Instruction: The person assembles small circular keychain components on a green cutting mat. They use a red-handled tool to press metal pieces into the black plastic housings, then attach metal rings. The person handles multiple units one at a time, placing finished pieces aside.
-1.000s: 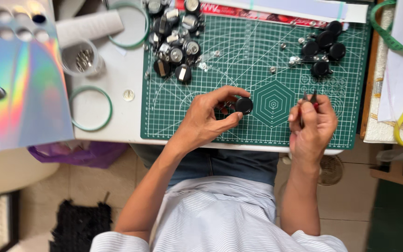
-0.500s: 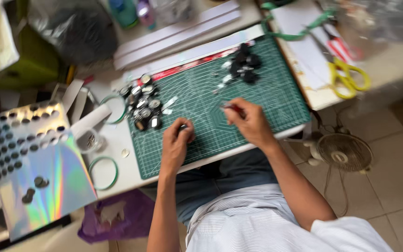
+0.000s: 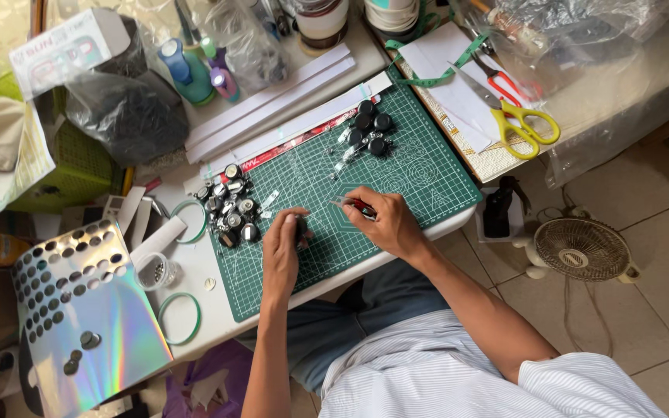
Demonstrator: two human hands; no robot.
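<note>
My left hand rests on the green cutting mat and pinches a small black round piece between its fingers. My right hand sits just to the right and grips a thin red-handled tool whose tip points left toward the piece. A heap of shiny silver and black round caps lies at the mat's left edge. A cluster of black round pieces lies near the mat's far edge.
A holographic sheet with punched holes leans at the left. Green rings, a small clear cup, yellow-handled scissors, a measuring tape, bottles and plastic bags crowd the table. A small white fan stands on the floor at the right.
The view has swung and pulled back, so the mat now lies tilted. Both hands stay together over the mat with the black piece and tool still held.
</note>
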